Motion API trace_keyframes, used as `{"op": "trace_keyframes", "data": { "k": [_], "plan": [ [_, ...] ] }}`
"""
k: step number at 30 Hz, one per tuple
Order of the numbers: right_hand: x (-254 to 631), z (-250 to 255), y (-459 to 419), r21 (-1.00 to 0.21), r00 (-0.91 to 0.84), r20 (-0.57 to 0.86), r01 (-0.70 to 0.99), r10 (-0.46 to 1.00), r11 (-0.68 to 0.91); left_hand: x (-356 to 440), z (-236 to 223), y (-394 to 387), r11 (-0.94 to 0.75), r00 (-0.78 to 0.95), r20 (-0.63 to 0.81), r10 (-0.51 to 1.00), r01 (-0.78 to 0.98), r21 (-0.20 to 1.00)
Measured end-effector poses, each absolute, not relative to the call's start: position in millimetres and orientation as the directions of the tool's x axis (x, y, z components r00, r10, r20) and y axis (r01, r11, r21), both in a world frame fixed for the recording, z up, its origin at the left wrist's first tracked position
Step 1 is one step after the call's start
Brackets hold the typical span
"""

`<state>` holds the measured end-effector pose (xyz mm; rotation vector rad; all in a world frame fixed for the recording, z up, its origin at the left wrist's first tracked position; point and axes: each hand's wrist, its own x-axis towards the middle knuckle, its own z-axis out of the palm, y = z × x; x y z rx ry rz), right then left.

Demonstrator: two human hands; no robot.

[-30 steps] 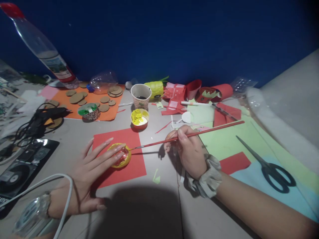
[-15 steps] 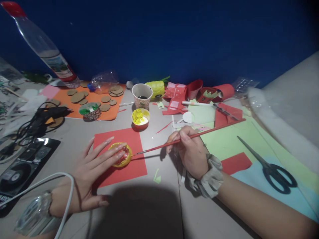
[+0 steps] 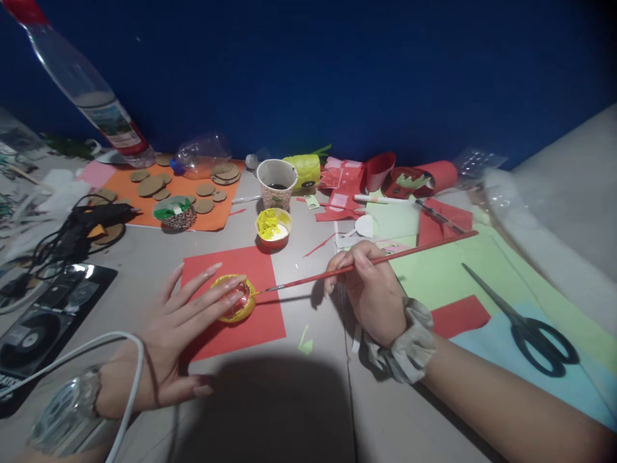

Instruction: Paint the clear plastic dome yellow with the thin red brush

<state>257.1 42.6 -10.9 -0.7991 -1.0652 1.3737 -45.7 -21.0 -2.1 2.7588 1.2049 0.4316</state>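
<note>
Yellow cap [image 3: 234,302], a small round glossy piece with red showing inside it, lies on a flat red paper sheet [image 3: 250,321] in the middle of the counter [image 3: 144,257], toward its near edge. On it rest the spread, flat fingertips of the left hand [image 3: 180,328], pressing down rather than gripping; a clear-faced watch [image 3: 67,405] sits on that wrist and a white cable [image 3: 96,350] arcs over it. Facing it, the right hand [image 3: 371,289] is closed around a thin red paintbrush [image 3: 366,260], whose metal ferrule and tip reach the cap's right rim while the long handle points toward the far right corner; a pale crumpled scrunchie [image 3: 402,344] circles that wrist. Just beyond the red sheet stands a little red-rimmed dish of yellow paint [image 3: 272,226], and behind it a patterned paper cup [image 3: 276,183] with dark liquid, neither lying between brush and cap. Further left, brown cardboard discs [image 3: 149,186] are scattered over an orange sheet [image 3: 212,222], beside a black glue gun [image 3: 96,218] with tangled cord and a tilted clear plastic bottle [image 3: 87,90] near the far left corner. Rightward, black scissors [image 3: 530,325] lie on overlapping green and blue papers [image 3: 448,273], with red paper rolls [image 3: 414,180] along the far edge against the blue wall.
</note>
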Motion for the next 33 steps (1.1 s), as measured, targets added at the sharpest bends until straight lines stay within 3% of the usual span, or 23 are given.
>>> {"op": "trace_keyframes", "data": {
  "k": [11, 33],
  "plan": [
    [257.9, -12.8, 49.1, -0.950, -0.107, 0.029, -0.313, 0.994, -0.006, -44.2, -1.8, -22.0, -0.664, 0.629, 0.212, 0.748, 0.716, 0.215],
    [258.1, -12.2, 45.6, -0.941, -0.106, 0.056, -0.338, 0.993, 0.017, -43.5, -1.1, -22.4, -0.653, 0.617, 0.216, 0.757, 0.727, 0.211]
  ]
}}
